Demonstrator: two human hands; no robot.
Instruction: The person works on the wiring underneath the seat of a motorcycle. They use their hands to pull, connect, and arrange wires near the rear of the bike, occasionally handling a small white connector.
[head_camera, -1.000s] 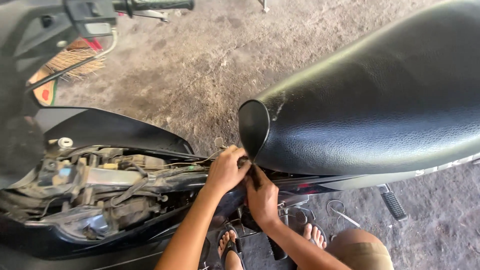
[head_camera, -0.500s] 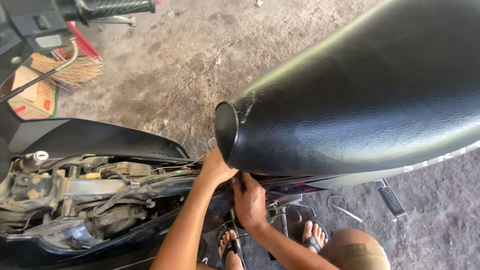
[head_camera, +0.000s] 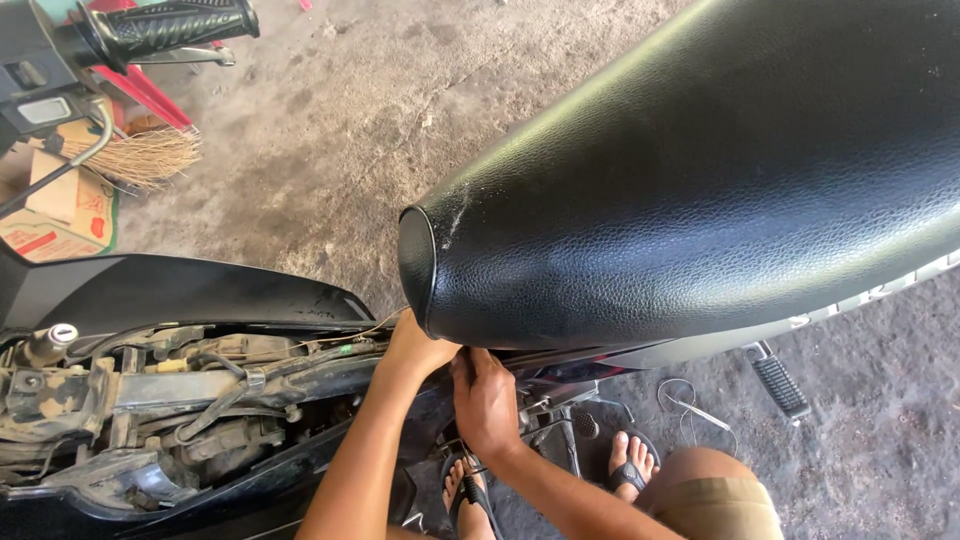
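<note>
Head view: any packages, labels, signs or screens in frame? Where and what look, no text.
Tan cardboard box with red and green print: far left on the concrete floor, beside a straw broom, partly cut off.
Pale lettering strip on the motorcycle's grey side panel: right edge, under the black leather seat.
No signs or screens seen.

Broom (head_camera: 140, 155), cardboard box (head_camera: 55, 215), footpeg (head_camera: 778, 380).

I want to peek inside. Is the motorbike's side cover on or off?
Off. The frame, wires and dusty engine parts show bare beside the black seat.
</note>
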